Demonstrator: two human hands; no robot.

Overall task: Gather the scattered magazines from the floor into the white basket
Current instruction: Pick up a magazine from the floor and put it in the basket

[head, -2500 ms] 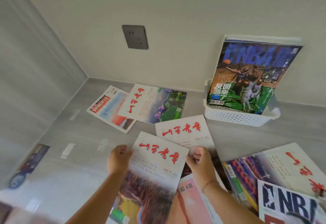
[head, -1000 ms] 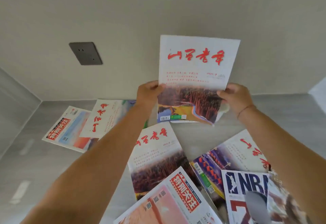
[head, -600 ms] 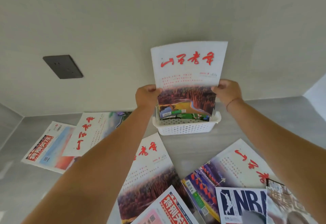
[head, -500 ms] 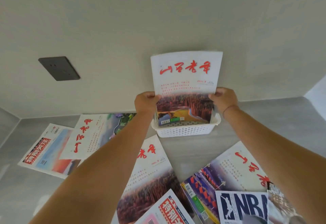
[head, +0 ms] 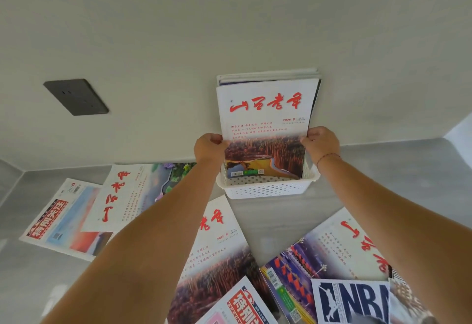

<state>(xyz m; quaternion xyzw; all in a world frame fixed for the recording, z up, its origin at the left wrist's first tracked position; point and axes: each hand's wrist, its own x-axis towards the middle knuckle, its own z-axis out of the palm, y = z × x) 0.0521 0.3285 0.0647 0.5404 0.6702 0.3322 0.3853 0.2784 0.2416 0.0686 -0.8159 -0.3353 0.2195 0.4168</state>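
Note:
A white magazine with red calligraphy (head: 265,119) stands upright in the white basket (head: 268,189) against the wall, in front of other magazines whose top edges show behind it. My left hand (head: 209,146) pinches its left edge and my right hand (head: 319,142) pinches its right edge. Its lower end sits inside the basket. Several magazines lie on the grey floor: a matching red-title one (head: 217,260) under my left arm, a purple-and-white one (head: 324,254), an NBA one (head: 352,303), and two at the left (head: 127,196) (head: 61,221).
The basket sits against a pale wall with a dark wall socket (head: 76,97) to its left. A red-and-white magazine (head: 242,305) lies at the bottom edge. Bare grey floor (head: 408,175) shows to the right of the basket.
Both hands lifted the red-title magazine from the floor, carried it to the basket and lowered it. Its lower end now rests in the basket.

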